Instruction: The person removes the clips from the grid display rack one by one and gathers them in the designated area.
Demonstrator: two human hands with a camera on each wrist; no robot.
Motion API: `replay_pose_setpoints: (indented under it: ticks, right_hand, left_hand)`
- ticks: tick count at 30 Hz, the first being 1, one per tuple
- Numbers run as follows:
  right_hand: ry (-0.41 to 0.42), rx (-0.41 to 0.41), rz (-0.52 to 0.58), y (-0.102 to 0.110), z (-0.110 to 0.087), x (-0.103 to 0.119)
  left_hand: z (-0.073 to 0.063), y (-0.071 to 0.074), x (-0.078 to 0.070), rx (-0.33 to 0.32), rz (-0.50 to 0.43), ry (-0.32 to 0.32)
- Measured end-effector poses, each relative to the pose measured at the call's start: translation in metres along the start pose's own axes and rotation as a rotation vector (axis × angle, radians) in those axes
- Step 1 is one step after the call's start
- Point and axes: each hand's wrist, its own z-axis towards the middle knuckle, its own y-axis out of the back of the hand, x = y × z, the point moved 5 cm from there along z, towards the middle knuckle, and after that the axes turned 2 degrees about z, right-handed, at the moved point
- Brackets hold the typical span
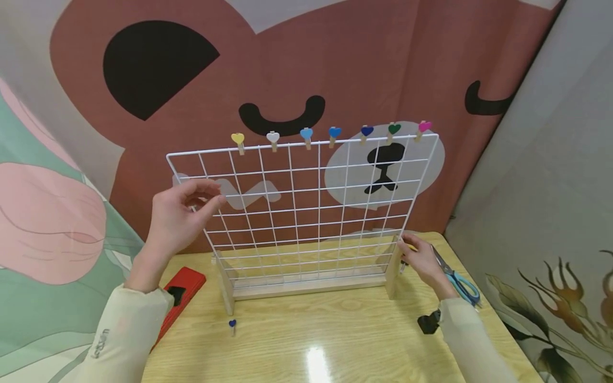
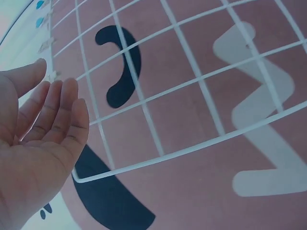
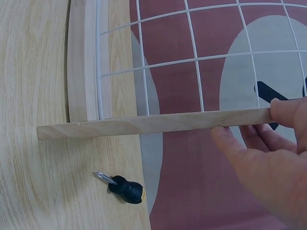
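A white wire grid stands upright in a wooden base with a wooden side post at each end. My right hand pinches the upper end of the right wooden side post between thumb and fingers. My left hand is raised by the grid's left edge, fingers softly bent and nothing between them. In the left wrist view its palm faces up beside the wires. Small heart-topped clothespins run along the top wire, from a yellow one to a pink one.
A small screwdriver with a black handle lies outside the right post. Scissors with blue handles rest farther right. On the left lies a red case. A dark blue heart clothespin is on the wooden table. A printed curtain hangs behind.
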Motion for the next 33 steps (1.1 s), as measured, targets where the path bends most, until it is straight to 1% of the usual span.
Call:
replay_pose_setpoints:
  ticks: [5, 8, 12, 17, 23, 26, 30, 33]
  right_hand:
    - [-0.008, 0.007, 0.018, 0.001, 0.0, -0.002]
    - [-0.017, 0.018, 0.016, 0.001, -0.001, -0.002]
    - [-0.021, 0.032, 0.009, 0.002, -0.002, 0.0]
    - [-0.022, 0.031, 0.021, 0.002, -0.002, -0.001]
    - [-0.028, 0.034, 0.037, 0.001, -0.001, -0.002]
    - [-0.027, 0.037, 0.027, 0.001, -0.001, -0.001]
    - [-0.029, 0.039, 0.022, 0.0, -0.001, -0.001]
    - [-0.031, 0.038, 0.024, 0.0, -0.001, 0.0]
  left_hand:
    - [0.017, 0.01, -0.006, -0.042, -0.015, 0.005]
    - [0.023, 0.013, -0.008, -0.063, -0.013, 0.0]
    - [0.032, 0.018, -0.009, -0.085, 0.015, -0.004]
    - [0.044, 0.022, -0.007, -0.1, 0.043, 0.033]
    - [0.056, 0.027, -0.006, -0.095, 0.064, 0.103]
    - [0.061, 0.028, -0.007, -0.093, 0.063, 0.124]
    - [0.069, 0.027, -0.009, -0.071, 0.068, 0.131]
    - [0.075, 0.025, -0.01, -0.03, 0.076, 0.126]
